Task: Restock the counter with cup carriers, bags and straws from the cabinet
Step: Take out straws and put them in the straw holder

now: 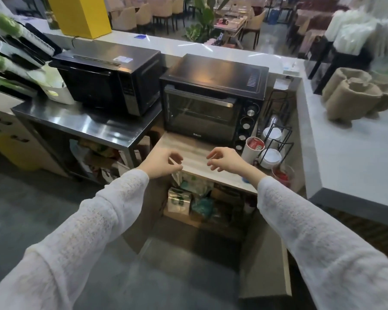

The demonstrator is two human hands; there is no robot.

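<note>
Both my arms reach forward over the open wooden cabinet. My left hand and my right hand hover side by side above the cabinet's top edge, fingers loosely curled, holding nothing. Inside the cabinet lie packs of bags in white and green wrapping. A stack of brown pulp cup carriers lies on the grey counter at the right. Bundles of white straws stand in a black rack at the far right.
A black toaster oven sits on the cabinet top, right behind my hands. A black microwave stands on a steel table at left. Wire racks with white lids and a red-printed cup stand beside my right hand.
</note>
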